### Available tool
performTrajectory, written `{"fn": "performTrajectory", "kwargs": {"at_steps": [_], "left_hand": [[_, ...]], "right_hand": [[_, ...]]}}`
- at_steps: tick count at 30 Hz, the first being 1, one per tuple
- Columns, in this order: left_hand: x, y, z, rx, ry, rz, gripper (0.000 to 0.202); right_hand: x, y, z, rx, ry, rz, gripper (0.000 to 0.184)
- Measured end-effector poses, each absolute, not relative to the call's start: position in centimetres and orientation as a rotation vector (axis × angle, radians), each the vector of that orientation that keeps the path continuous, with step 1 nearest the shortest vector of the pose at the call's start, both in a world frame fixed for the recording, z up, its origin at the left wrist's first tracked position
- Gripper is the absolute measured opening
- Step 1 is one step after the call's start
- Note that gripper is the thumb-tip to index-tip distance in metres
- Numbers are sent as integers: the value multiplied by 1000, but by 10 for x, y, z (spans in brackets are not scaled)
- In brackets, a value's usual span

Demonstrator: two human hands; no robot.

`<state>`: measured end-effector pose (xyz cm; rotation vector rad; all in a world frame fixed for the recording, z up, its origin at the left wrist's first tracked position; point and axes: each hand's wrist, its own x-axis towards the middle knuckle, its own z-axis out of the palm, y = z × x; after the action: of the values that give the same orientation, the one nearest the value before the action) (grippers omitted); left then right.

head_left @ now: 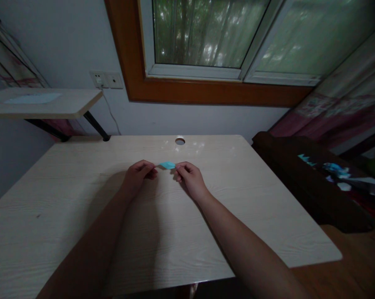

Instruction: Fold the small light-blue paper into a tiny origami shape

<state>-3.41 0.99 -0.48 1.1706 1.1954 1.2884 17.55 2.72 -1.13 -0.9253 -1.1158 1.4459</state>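
A small turquoise piece of folded paper [167, 165], pointed at its ends, is stretched between my two hands above the desk. My left hand [140, 175] pinches its left end between thumb and fingers. At the other end, my right hand [190, 176] has thumb and forefinger closed on the paper. Both forearms reach in from the bottom of the view. The paper's two tips are partly covered by my fingertips.
Under my hands lies the pale wood desk [237, 199], with a round cable hole [180, 141] near its back edge. A raised shelf [44, 109] stands back left. Beyond the right edge, a dark cabinet [293, 187] carries several small items.
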Motion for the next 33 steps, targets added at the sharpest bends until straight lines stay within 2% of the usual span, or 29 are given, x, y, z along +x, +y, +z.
{"fn": "performTrajectory", "kwargs": {"at_steps": [11,18,33], "left_hand": [[-33,8,-2,1252,1183,1250,31],[-31,6,3,1311,1203,1202,33],[-29,4,5,1243,1170,1266,31]], "right_hand": [[177,28,-10,-926,-1138,1428,23],[176,24,-7,-912,-1211,1473,31],[175,21,-2,-931,-1292,1456,30]]}}
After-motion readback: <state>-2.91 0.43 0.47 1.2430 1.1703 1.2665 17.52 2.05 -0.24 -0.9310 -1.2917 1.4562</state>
